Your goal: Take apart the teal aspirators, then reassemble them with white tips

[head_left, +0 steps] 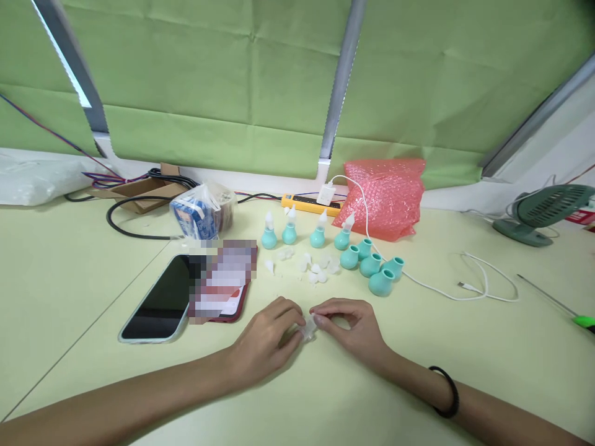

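Near the front of the table, my left hand (274, 334) and my right hand (356, 322) meet, fingertips closed on a small translucent plastic piece (307, 330). Its exact shape is partly hidden by the fingers. Just beyond lie loose white tips (318, 270) and clear plastic parts (331, 262). Behind these stand several teal bulbs with clear nozzles fitted, such as this nozzled bulb (317, 236). To their right, several open-topped teal bulbs (381, 283) are grouped, without nozzles.
Left of my hands lie a black-screened phone (160, 303) and a red-cased phone (230, 306). Behind are a wrapped blue packet (198, 217), a yellow power strip (302, 205) and pink bubble wrap (385, 198). A white cable (437, 291), screwdriver (553, 300) and green fan (548, 207) occupy the right.
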Demonstrator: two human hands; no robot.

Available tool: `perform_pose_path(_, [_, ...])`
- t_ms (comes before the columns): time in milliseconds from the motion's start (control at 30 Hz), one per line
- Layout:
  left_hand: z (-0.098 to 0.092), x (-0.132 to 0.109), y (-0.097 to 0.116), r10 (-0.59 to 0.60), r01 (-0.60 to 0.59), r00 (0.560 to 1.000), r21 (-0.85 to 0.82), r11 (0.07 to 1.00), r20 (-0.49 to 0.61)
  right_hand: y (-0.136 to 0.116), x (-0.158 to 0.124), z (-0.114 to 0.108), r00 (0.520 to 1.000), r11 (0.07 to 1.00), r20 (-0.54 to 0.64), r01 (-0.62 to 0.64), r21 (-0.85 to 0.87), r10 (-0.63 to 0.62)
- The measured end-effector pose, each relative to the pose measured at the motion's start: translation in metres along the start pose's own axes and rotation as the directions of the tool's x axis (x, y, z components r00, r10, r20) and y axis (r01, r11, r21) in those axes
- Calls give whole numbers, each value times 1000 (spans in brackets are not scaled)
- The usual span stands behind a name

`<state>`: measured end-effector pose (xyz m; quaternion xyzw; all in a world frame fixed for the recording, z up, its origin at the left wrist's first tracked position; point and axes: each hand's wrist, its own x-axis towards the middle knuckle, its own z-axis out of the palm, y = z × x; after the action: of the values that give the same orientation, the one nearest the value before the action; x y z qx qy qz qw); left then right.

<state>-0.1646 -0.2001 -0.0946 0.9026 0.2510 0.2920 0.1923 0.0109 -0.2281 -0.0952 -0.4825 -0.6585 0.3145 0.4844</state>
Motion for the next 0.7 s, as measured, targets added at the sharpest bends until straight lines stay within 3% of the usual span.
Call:
perform_pose_path(100, [-1,0,1,-42,42,999,0,999,-3,1,-1,1,999,999,-22,32,-7,-32])
perform_pose_path(200, [-3,2,0,-182,181,983,-25,983,-24,1,0,1,985,985,-21,168,-34,-169])
perform_pose_path(300, [-5,5,0,-308,308,951,-79,948,8,-1,-1,1,942,941,23,334,-47,-334])
perform_pose_path(400, [-7,6,1,-329,334,942,-99,937,57,-2,-2,2,901,897,81,432,-91,-426])
perform_pose_path(700, [-8,6,2,-329,337,940,-96,937,90,1,0,3,931,930,94,361,-67,-354])
